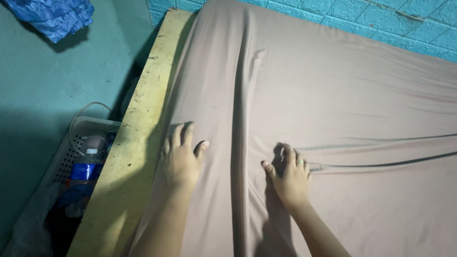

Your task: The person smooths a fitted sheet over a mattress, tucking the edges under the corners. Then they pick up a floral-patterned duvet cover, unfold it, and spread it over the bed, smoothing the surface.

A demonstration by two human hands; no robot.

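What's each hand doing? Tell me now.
Left hand: open, flat on the sheet.
Right hand: fingers curled, pressing the sheet; grip cannot be told.
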